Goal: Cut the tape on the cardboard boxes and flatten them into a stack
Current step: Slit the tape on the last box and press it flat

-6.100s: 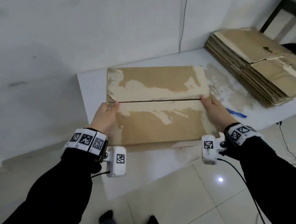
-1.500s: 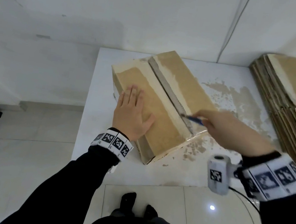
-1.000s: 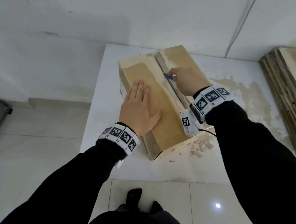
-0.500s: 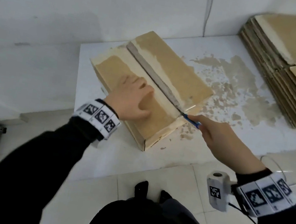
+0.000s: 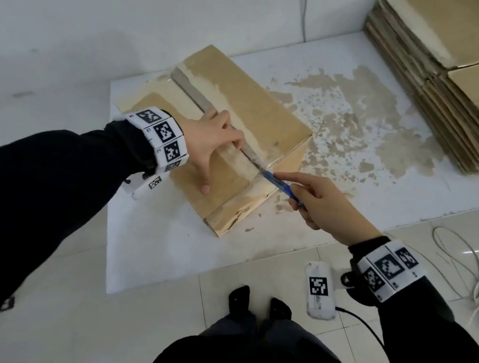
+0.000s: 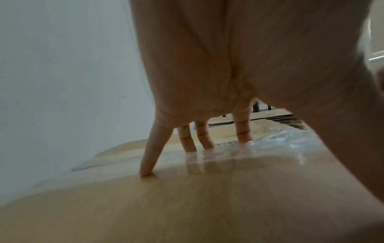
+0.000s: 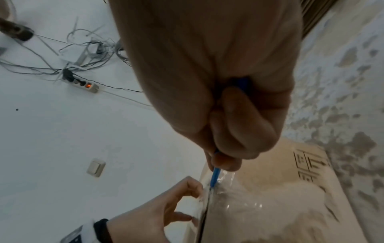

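A brown corrugated cardboard box (image 5: 232,136) lies on the white tabletop (image 5: 161,241), its flat top patched with pale torn paper and covered along the middle seam with glossy, crinkled clear tape (image 7: 226,194). The left hand (image 5: 211,143) rests on the box top with straight, spread fingers (image 6: 149,157); their tips press down on the cardboard and on the shiny tape right beside the seam, while the thumb stretches back across the smooth brown flap. The right hand (image 5: 326,205) holds a slim blue knife (image 5: 278,184), its fingers (image 7: 245,125) curled tight round the handle and the forefinger laid along the top. The narrow blade end meets the seam at the box's near edge, just in front of the left fingertips, where the tape wrinkles and catches the light. In the right wrist view the dark slit of the seam runs from the blade past the left fingers, and black printed handling marks show on the box's side. Beyond the right hand's fingers, well apart from the box, a thick stack of flattened cardboard (image 5: 465,78) sits at the far end of the tabletop, its layered fluted edges showing. The tabletop between them is blotched with brown, flaky, peeling patches (image 5: 365,122).
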Motion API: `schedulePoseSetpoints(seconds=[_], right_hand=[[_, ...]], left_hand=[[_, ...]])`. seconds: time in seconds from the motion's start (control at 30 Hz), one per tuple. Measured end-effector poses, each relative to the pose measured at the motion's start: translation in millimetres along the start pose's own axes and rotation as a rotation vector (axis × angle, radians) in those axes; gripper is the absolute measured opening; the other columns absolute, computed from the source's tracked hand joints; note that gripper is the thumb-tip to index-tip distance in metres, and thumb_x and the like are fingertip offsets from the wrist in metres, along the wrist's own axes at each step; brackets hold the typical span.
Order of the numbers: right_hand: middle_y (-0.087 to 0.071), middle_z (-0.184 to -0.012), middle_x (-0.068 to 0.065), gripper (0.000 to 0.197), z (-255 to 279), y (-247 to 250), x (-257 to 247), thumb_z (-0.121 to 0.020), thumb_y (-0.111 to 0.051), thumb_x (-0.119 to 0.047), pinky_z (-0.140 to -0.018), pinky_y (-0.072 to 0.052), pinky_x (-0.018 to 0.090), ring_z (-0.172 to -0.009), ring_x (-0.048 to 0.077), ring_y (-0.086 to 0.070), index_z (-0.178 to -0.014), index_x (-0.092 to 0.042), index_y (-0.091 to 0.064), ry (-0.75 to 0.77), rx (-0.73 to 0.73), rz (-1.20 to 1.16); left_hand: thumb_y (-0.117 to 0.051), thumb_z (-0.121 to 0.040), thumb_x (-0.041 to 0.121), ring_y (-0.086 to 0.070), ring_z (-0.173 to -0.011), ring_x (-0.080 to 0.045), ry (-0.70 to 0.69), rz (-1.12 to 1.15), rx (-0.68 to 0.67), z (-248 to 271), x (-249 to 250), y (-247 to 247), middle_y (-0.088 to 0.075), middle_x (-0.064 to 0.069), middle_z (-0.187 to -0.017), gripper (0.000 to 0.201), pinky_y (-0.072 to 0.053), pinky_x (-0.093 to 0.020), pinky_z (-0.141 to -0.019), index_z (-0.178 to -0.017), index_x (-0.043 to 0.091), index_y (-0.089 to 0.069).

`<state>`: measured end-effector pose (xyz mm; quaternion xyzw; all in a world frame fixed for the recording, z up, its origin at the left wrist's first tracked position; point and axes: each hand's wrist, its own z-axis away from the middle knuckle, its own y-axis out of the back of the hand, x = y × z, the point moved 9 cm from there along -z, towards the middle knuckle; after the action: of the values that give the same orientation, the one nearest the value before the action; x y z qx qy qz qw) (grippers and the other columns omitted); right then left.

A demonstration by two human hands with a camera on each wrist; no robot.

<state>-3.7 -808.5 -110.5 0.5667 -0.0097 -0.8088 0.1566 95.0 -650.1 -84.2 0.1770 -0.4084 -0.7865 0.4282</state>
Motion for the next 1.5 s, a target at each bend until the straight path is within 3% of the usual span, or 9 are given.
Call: schedulePoseSetpoints(seconds=[0.23,0.57,0.7,0.83,1.0,1.17,1.3,1.4,1.5], right_hand=[[-0.046,-0.066,0.004,0.037,3.6,-12.3,3.8,-0.102,-0.032,-0.01,-0.039,-0.024,0.02,-0.044,0.009,-0.025,-0.127,-0.022,-0.057,-0.021,-0.054,-0.09],[-0.05,-0.065,0.002,0.037,-2.1,1.7,-5.8,-0.101,-0.033,-0.01,-0.04,-0.03,0.017,-0.037,0.003,-0.033,-0.128,-0.02,-0.057,0.083,-0.043,0.16],[-0.058,-0.067,-0.001,0.037,5.6,19.3,-25.9,-0.1,-0.037,-0.011,-0.043,-0.032,0.014,-0.044,0.006,-0.039,-0.125,-0.028,-0.059,0.211,-0.038,0.448],[-0.058,-0.068,0.0,0.038,-16.0,14.4,-42.7,-0.1,-0.036,-0.011,-0.052,-0.036,0.019,-0.053,0.013,-0.044,-0.126,-0.026,-0.06,0.27,-0.114,0.519],[-0.051,-0.063,0.001,0.036,-10.3,6.9,-27.6,-0.101,-0.036,-0.011,-0.04,-0.03,0.017,-0.04,0.006,-0.034,-0.123,-0.026,-0.06,0.173,-0.24,0.319],[-0.052,-0.064,0.001,0.035,-10.4,-2.6,-18.2,-0.101,-0.036,-0.014,-0.042,-0.031,0.017,-0.039,0.003,-0.035,-0.125,-0.027,-0.059,0.175,-0.164,0.282],[-0.055,-0.064,-0.005,0.033,17.2,-38.5,-6.1,-0.1,-0.041,-0.014,-0.044,-0.032,0.014,-0.04,0.003,-0.039,-0.123,-0.027,-0.061,0.203,-0.418,0.421],[-0.06,-0.068,-0.004,0.034,16.6,7.3,-9.9,-0.1,-0.041,-0.017,-0.043,-0.034,0.017,-0.043,0.004,-0.038,-0.128,-0.029,-0.056,0.189,-0.189,0.374],[-0.065,-0.075,-0.006,0.035,9.5,53.0,-27.0,-0.1,-0.042,-0.019,-0.045,-0.035,0.013,-0.045,0.004,-0.042,-0.133,-0.026,-0.051,0.256,0.033,0.458]], left_hand=[[-0.094,-0.041,0.035,-0.026,-0.12,-0.019,0.026,0.029,0.06,7.2,1.4,0.9,-0.033,0.0,-0.123,0.097,-0.045,-0.043,-0.09,-0.122,0.026,-0.04],[-0.094,-0.035,0.036,-0.026,-0.116,-0.022,0.019,0.066,0.113,5.8,6.9,7.6,-0.038,-0.004,-0.118,0.099,-0.039,-0.05,-0.097,-0.119,0.02,-0.045],[-0.094,-0.035,0.035,-0.026,-0.113,-0.018,0.016,0.061,0.144,11.4,7.7,7.4,-0.039,-0.002,-0.118,0.099,-0.041,-0.047,-0.093,-0.12,0.021,-0.046],[-0.094,-0.036,0.034,-0.022,-0.11,-0.011,-0.017,-0.005,0.162,13.8,16.9,6.7,-0.038,0.001,-0.121,0.102,-0.04,-0.041,-0.095,-0.125,0.021,-0.045],[-0.095,-0.036,0.029,-0.02,-0.107,-0.01,-0.014,0.054,0.184,17.5,11.5,7.5,-0.036,0.003,-0.115,0.099,-0.038,-0.038,-0.096,-0.122,0.019,-0.046],[-0.095,-0.036,0.031,-0.027,-0.107,-0.018,0.0,0.101,0.21,17.8,3.7,9.6,-0.038,-0.002,-0.113,0.097,-0.037,-0.044,-0.095,-0.12,0.014,-0.047],[-0.094,-0.039,0.034,-0.031,-0.109,-0.022,0.019,0.147,0.3,15.9,-4.4,23.8,-0.038,-0.007,-0.113,0.096,-0.038,-0.041,-0.093,-0.118,0.011,-0.045],[-0.089,-0.049,0.047,-0.03,-0.114,-0.02,0.058,0.064,0.141,8.0,-3.5,12.4,-0.037,-0.001,-0.115,0.092,-0.038,-0.04,-0.095,-0.122,0.019,-0.041],[-0.05,-0.076,0.071,-0.039,-0.112,-0.026,0.142,0.088,0.095,4.2,-1.8,9.9,-0.048,-0.005,-0.104,0.063,-0.038,-0.043,-0.097,-0.113,0.02,-0.051]])
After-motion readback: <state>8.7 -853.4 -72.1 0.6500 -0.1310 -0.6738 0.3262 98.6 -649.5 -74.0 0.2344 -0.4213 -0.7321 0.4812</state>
